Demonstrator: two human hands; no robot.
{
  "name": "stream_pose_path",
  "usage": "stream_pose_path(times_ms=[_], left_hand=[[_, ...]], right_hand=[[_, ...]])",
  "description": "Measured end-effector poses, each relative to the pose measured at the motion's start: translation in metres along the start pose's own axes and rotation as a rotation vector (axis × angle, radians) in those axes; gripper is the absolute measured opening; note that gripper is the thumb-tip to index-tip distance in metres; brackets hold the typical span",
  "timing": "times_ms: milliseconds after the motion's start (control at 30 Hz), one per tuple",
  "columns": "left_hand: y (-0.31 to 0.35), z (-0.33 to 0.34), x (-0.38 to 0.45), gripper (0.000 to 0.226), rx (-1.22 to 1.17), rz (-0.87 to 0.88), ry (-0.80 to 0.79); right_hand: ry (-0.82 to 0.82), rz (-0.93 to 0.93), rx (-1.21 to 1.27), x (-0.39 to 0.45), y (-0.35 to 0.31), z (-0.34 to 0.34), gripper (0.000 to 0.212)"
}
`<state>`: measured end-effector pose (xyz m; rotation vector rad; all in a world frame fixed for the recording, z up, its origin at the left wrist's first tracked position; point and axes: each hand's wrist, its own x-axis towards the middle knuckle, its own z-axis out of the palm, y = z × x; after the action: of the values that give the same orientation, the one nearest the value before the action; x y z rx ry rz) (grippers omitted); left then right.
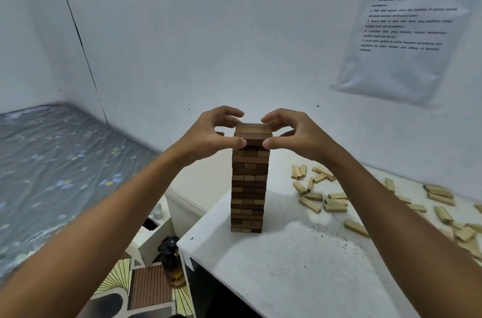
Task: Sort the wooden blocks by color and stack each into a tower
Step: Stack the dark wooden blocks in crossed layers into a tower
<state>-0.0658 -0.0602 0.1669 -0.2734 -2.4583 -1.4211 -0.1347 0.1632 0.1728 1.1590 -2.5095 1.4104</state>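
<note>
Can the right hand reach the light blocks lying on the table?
Probably yes. The light blocks lie loose on the white table just below the right hand, with nothing between. But both hands are busy on the brown tower top, so it must let go first.

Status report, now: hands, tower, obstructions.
Left hand and right hand pinching top layer of tall dark brown wooden block tower. Light wooden blocks loose on white table, unstacked. Nothing in the way.

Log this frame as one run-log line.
stage: squaring top layer | left hand: pinches top block | right hand: pinches top block | brown tower: upright on table | light blocks: loose, unstacked
</note>
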Motion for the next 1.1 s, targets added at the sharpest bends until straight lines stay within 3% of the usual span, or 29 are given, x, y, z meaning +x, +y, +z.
stream_pose_path(times_ms=[400, 1100], left_hand=[[-0.008, 0.000, -0.002, 0.068, -0.006, -0.012, -0.015], [-0.011, 0.000, -0.002, 0.064, -0.007, -0.004, -0.042]], right_hand=[[-0.013, 0.018, 0.001, 0.001, 0.004, 0.006, 0.051], [-0.033, 0.044, 0.026, 0.000, 0.010, 0.010, 0.062]])
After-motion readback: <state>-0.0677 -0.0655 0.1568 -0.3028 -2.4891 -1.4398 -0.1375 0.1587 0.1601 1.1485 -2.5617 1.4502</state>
